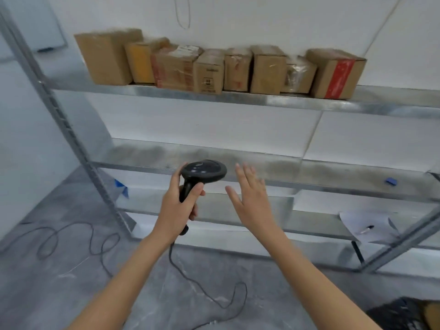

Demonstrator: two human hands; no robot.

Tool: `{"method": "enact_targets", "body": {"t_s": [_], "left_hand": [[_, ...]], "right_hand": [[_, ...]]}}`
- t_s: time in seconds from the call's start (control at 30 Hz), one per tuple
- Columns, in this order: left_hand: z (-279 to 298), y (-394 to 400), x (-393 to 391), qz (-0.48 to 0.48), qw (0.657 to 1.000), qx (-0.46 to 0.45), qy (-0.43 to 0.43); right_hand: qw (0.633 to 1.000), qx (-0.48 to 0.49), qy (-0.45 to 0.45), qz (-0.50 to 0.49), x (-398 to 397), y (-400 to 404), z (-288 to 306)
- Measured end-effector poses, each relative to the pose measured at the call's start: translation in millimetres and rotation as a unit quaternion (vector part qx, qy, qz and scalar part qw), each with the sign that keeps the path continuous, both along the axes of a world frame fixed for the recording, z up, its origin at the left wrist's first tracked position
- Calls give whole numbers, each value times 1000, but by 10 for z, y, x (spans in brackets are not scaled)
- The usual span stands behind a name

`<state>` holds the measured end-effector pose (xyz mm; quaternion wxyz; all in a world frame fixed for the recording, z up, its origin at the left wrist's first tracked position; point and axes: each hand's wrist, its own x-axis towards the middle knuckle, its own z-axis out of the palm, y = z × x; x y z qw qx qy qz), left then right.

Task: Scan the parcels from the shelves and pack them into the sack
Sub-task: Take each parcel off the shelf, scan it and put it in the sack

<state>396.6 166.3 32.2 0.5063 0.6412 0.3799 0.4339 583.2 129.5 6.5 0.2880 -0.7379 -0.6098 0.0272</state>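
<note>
Several brown cardboard parcels (214, 65) stand in a row on the upper metal shelf (238, 97); the rightmost parcel (335, 73) carries red tape. My left hand (178, 206) grips the handle of a black barcode scanner (202, 171), whose head points at the shelves. My right hand (252, 198) is raised beside the scanner with straight, spread fingers and holds nothing. A dark sack (402, 313) shows partly at the bottom right corner.
The middle shelf (285, 170) bears a bit of blue tape (391, 181). On the lower shelf lie papers (366, 225) and a pen (367, 228). The scanner's black cable (202, 289) loops over the grey floor. A slanted metal upright (69, 129) stands at the left.
</note>
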Motion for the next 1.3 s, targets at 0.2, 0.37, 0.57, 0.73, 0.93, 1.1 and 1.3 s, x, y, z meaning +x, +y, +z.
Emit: {"method": "enact_targets", "body": {"t_s": [0.2, 0.37, 0.57, 0.73, 0.93, 1.1, 1.3], "left_hand": [[72, 461, -1131, 41, 999, 10, -12], [143, 835, -1888, 82, 996, 24, -25], [364, 1359, -2357, 109, 992, 61, -32], [712, 1966, -2465, 148, 982, 106, -59], [1221, 2825, -2448, 192, 963, 156, -107], [1427, 3446, -2389, 216, 954, 179, -108], [1440, 3988, -2228, 232, 954, 165, -98]], "right_hand": [[1000, 1, -2, 24, -1044, 592, 76], [999, 5, -1, 43, -1686, 1035, 138], [998, 24, -17, 62, -2221, 1666, 458], [994, 67, -50, 66, -2556, 2394, 954], [991, 93, -80, 52, -2636, 3415, 1377], [989, 113, -95, 8, -2591, 4163, 1715], [982, 126, -127, -53, -2683, 4904, 1915]]}}
